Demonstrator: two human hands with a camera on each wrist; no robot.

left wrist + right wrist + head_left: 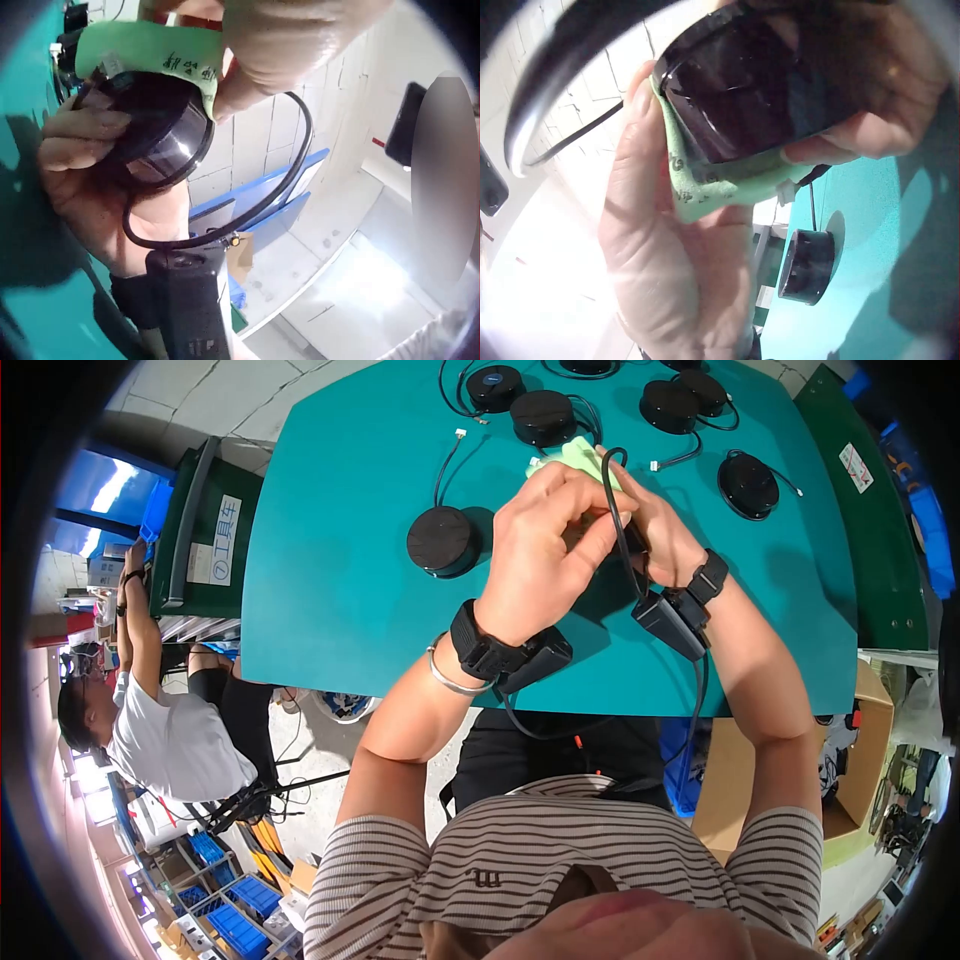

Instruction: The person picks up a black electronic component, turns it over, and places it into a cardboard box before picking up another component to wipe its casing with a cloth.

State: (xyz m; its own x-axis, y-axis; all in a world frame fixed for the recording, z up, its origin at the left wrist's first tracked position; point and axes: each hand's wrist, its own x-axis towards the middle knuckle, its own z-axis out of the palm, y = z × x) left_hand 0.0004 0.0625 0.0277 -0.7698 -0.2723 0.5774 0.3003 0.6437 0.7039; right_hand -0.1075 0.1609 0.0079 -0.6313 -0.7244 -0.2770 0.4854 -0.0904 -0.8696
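In the right wrist view, a glossy black round device (750, 90) is gripped by my right hand (892, 90), whose fingers curl round its side. My left hand (545, 550) pinches a light green cloth (150, 52) with handwriting on it, and the cloth lies against the device's rim and face. A small white connector (785, 192) shows beside the cloth. Both hands are together above the table, and in the head view they hide most of the device.
On the teal table (340, 580) are several more black round devices with cables, one (443, 542) left of my hands and another (748, 485) to the right. A black cable (618, 510) loops from the right wrist camera. Another person (170, 735) sits at the left.
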